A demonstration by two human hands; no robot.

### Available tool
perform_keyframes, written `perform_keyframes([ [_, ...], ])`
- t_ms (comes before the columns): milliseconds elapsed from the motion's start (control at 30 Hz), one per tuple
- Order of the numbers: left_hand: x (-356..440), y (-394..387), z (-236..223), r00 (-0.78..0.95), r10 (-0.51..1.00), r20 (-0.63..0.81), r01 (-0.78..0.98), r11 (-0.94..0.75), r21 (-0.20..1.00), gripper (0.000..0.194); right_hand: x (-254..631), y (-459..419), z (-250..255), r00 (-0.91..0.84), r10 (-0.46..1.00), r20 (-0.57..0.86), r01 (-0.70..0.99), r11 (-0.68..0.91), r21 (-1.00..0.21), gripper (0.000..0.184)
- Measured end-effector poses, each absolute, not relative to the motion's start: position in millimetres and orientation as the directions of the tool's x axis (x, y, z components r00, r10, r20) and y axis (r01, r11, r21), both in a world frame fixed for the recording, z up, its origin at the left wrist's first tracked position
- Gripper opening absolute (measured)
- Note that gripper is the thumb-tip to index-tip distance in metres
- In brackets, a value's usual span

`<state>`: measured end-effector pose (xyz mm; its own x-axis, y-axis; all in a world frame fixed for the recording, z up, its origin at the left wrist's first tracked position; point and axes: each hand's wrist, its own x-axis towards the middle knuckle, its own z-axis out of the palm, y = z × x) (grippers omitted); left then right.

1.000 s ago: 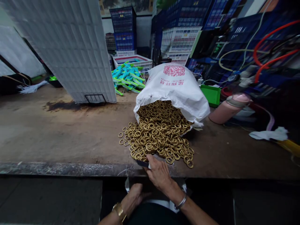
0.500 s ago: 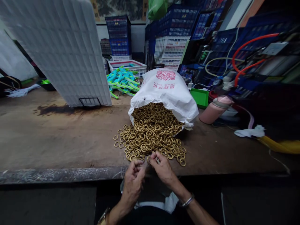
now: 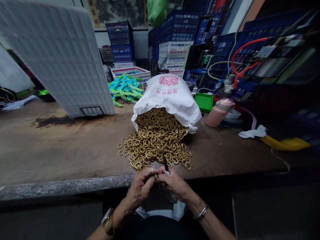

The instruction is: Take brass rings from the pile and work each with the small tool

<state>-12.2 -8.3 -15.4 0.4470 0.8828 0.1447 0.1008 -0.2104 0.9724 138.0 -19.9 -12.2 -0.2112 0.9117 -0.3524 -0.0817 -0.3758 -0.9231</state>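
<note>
Dimly lit brown table [image 3: 62, 156], stacked blue crates [image 3: 121, 40] behind, and a pale wall [image 3: 140, 43] with a picture [image 3: 120, 13].

dim light, deep shadow below the table [image 3: 75, 153], soft, stretched edges

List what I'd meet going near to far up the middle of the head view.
Left hand and right hand side by side → spilled heap of gold-coloured rings → white sack → stacked white crates.
</note>
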Motion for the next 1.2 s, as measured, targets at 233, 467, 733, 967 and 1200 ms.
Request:
perform_keyframes([
  [233,-12.4,-10.8,-17.6,0.343,0.919,0.192,0.275,-0.294,0.915,0.016,138.5,-26.0,-11.4,-0.132,0.925,-0.357,0.007,-0.359,-0.933,0.019],
  [467,-1.7,-17.1,-9.1,0.263,0.955,0.135,0.276,-0.209,0.938,0.011,147.1,-29.5,-17.0,-0.015,0.998,-0.057,0.321,-0.049,-0.946,0.025],
  [733,6.4,-19.5,-4.8,0.306,0.92,-0.244,0.049,0.241,0.969,0.026,146.9,-25.8,-20.5,-0.027,0.998,-0.058,0.331,-0.046,-0.943,0.022],
  [967,2.0,-22.1,-11.4,0.5,0.797,-0.338,-0.158,0.468,0.87,0.029,149.5,-23.0,-23.0,-0.056,0.997,-0.056,0.285,-0.038,-0.958,0.021],
  [1200,2.8,-22.7,-12.5,0.386,0.854,-0.348,-0.176,0.438,0.882,0.029,149.7,-26.7,-17.6,-0.042,0.999,0.034,0.555,0.051,-0.83,0.012],
])
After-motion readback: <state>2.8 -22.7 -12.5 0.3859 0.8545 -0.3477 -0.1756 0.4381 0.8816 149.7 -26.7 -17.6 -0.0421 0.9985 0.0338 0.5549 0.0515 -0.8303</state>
